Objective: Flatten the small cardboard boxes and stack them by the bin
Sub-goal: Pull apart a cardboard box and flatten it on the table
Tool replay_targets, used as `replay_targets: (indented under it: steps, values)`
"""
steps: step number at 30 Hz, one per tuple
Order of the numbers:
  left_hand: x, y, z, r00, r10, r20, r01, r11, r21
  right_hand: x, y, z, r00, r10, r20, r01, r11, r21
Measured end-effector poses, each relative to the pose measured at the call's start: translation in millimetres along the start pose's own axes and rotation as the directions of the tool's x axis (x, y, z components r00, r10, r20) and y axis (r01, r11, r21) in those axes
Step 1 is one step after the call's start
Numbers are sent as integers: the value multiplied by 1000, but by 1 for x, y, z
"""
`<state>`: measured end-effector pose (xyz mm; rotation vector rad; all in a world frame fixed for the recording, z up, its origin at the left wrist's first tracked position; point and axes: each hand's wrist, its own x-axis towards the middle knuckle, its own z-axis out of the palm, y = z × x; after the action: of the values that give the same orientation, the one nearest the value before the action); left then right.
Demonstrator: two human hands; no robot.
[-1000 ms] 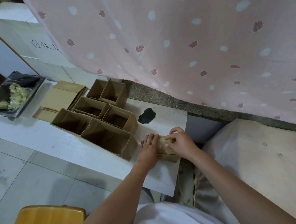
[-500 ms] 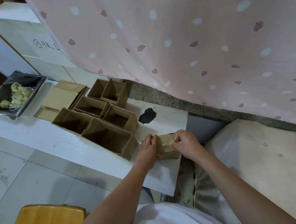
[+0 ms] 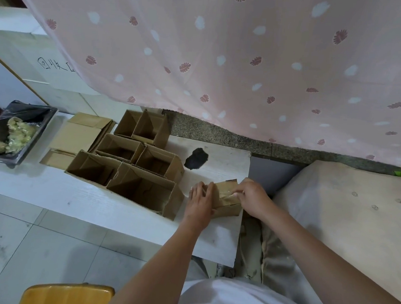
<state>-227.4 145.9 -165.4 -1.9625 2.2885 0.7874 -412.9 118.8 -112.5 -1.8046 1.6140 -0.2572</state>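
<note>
You are holding the small cardboard box (image 3: 226,198) on the tabletop (image 3: 215,244), left hand (image 3: 200,202) pressing flat, right hand (image 3: 253,197) pinching its light, bendy top flap.

Open boxes (image 3: 132,171) on table (image 3: 51,189) (bin (image 3: 15,131) left).

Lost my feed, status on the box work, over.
Both hands on the small box at the table's right end: left hand flat against its side, right hand pinching tape on top. Open boxes crowd the left. Flattened stack waits by the bin.
</note>
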Motion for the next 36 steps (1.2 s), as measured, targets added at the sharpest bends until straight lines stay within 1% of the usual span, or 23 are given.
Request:
replay_targets:
  steps: [3,6,10,13,16,21,24,26,28,31,33,36]
  values:
    - [1,4,3,998,61,27,-64,994,92,2,-4,5,999,44,27,-45,998,37]
    - [-1,8,10,996,71,53,-75,995,67,4,-6,8,996,78,50,-81,994,67]
    - [-2,8,23,999,50,17,-51,994,100,5,-9,9,995,85,51,-85,996,10]
    - [0,10,29,999,41,-7,-41,994,102,4,-13,10,999,35,42,-32,998,-55]
    - [1,11,30,999,38,-4,-37,993,109,6,-17,16,997,-36,73,37,999,-8]
    - [4,8,24,998,68,11,-69,989,132,12,-11,20,993,53,102,-50,998,-31]
    - [7,6,18,996,89,10,-90,988,122,9,-4,16,993,43,110,-40,999,-24]
    - [8,5,15,995,100,7,-100,988,118,7,0,13,991,32,131,-23,997,-70]
    - [8,6,15,993,117,-10,-115,987,116,6,-1,10,988,53,143,-36,992,-122]
    - [7,6,17,994,110,-28,-106,987,119,6,-2,3,992,68,102,-53,988,-143]
    - [10,6,17,996,82,-38,-76,988,131,7,-2,-1,995,55,79,-47,994,-98]
    - [14,6,17,997,73,-20,-69,985,161,7,1,-7,999,9,44,-6,999,-46]
